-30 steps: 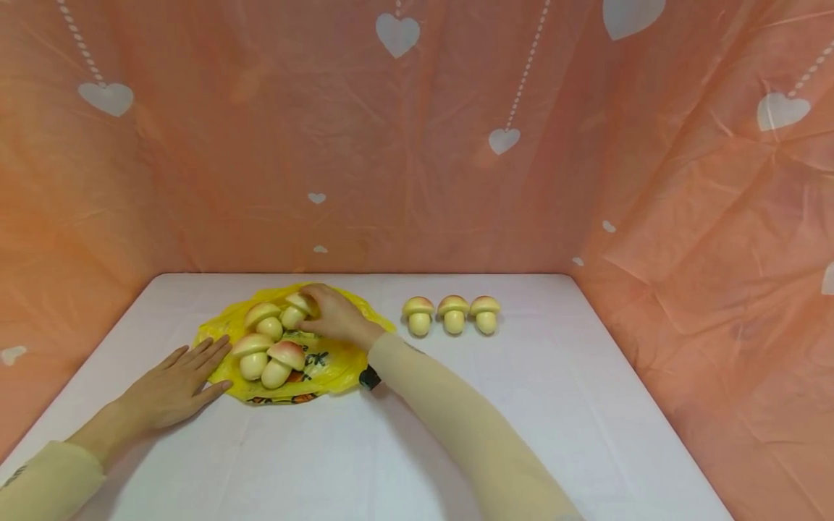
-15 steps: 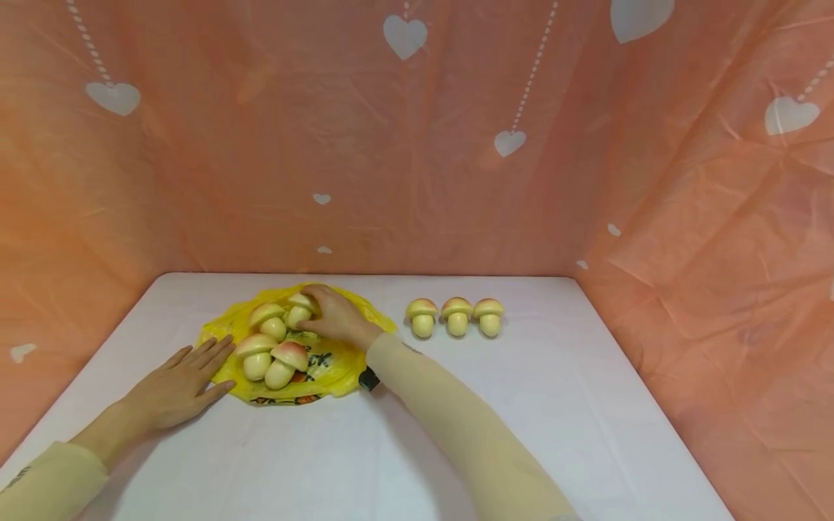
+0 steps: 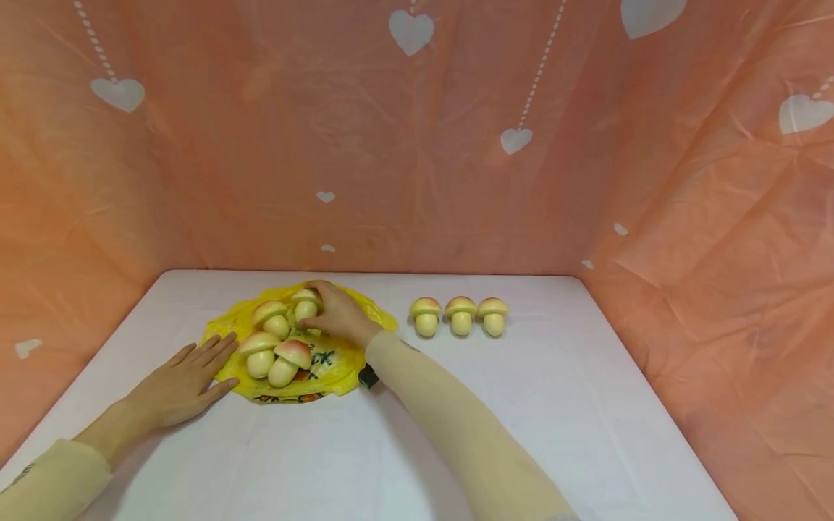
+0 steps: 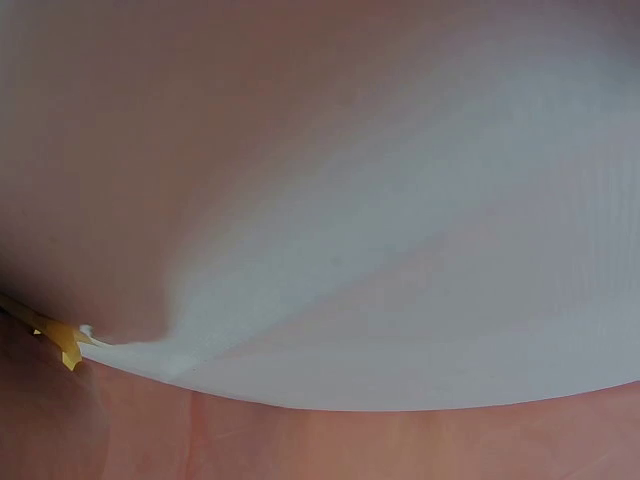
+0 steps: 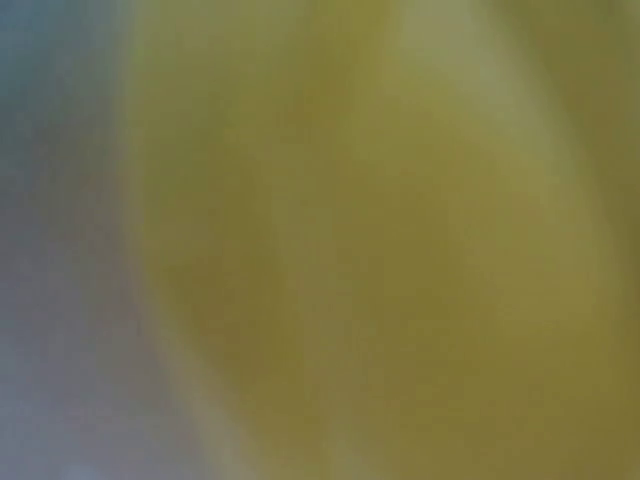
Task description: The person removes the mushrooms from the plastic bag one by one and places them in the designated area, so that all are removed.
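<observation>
My right hand (image 3: 339, 315) reaches over the yellow plastic bag (image 3: 342, 362) in the head view, fingers and thumb round a toy mushroom (image 3: 305, 310) with a pale stem and cream cap. To its left another toy mushroom (image 3: 270, 318) lies on the bag. Two more, a cream-capped mushroom (image 3: 259, 354) and a pink-capped mushroom (image 3: 289, 362), lie together nearer me. My left hand (image 3: 185, 383) lies flat, fingers straight, its fingertips on the bag's left edge. A blurred yellow surface of the bag (image 5: 400, 280) fills most of the right wrist view.
Three matching mushrooms (image 3: 460, 316) stand in a row right of the bag, on the white table (image 3: 560, 405). A small black object (image 3: 368, 376) sits under my right wrist. Orange cloth with white hearts (image 3: 365, 145) closes in the back and sides.
The mushroom in my right hand has turned a little more upright. My left hand stays in place on the bag. The whole head view has drifted slightly.
</observation>
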A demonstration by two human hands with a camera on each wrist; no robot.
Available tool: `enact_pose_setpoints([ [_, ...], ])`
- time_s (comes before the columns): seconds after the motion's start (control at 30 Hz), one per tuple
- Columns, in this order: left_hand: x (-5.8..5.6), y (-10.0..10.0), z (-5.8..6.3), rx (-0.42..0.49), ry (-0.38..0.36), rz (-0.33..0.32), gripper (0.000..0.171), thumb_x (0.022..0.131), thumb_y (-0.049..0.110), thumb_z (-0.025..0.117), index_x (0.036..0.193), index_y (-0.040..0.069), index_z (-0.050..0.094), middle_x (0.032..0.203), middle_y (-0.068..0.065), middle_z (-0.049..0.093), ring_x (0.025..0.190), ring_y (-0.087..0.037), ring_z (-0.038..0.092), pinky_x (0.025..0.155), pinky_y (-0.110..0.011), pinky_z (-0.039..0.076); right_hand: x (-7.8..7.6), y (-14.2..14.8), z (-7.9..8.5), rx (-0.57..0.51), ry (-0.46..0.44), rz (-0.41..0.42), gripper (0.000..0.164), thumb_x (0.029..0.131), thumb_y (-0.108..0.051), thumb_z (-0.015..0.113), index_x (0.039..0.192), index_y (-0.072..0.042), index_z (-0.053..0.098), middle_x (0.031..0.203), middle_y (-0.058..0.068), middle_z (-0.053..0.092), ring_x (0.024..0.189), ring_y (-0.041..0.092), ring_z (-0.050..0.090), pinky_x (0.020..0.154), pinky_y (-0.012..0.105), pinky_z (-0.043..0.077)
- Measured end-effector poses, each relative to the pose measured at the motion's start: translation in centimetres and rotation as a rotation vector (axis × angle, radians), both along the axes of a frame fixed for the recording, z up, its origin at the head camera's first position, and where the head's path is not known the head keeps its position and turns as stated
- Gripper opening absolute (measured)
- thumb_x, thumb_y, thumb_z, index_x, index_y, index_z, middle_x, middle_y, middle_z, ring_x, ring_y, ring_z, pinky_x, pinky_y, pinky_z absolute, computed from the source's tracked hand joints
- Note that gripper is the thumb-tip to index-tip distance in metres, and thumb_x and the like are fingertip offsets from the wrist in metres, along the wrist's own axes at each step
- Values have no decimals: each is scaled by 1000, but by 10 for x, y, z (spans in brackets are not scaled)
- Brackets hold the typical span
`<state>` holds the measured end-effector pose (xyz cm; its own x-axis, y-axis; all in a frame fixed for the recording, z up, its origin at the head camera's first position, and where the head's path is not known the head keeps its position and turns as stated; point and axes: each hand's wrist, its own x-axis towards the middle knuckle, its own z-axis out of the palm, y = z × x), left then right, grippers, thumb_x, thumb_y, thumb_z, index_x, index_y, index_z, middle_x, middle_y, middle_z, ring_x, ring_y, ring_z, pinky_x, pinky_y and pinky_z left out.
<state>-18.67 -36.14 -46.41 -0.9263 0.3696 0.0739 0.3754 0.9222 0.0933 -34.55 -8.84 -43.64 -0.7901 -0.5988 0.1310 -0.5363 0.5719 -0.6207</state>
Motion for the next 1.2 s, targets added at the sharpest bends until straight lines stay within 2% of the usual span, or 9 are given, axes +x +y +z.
enact_pose_setpoints([
  [0.63,3,4,-2,10,7,-8,74,107,46,52,159,-5,35,165,-26,33,149,-48,32,129,-54,7,4,4,0,-38,-39,-14,72,92,-28,82,153,-13,46,150,3,54,128,15,58,107,25,48],
  [0.87,2,3,-4,11,5,-11,75,107,46,52,159,-5,35,165,-26,33,149,-49,33,129,-53,7,5,5,0,-32,-44,-8,72,93,-27,81,154,-13,45,153,4,52,132,16,56,109,26,47],
  [1.07,0,2,-1,-3,-7,-4,76,107,47,52,159,-6,33,165,-26,31,150,-50,31,128,-58,10,3,9,7,-44,-4,24,72,94,-25,80,155,-10,44,155,6,50,137,19,53,112,26,45],
  [1.2,0,-1,1,-17,-1,-4,76,107,47,52,159,-5,33,165,-26,32,150,-49,31,129,-56,8,5,11,15,-50,11,51,72,94,-25,80,155,-11,43,156,5,49,137,18,53,111,26,45],
])
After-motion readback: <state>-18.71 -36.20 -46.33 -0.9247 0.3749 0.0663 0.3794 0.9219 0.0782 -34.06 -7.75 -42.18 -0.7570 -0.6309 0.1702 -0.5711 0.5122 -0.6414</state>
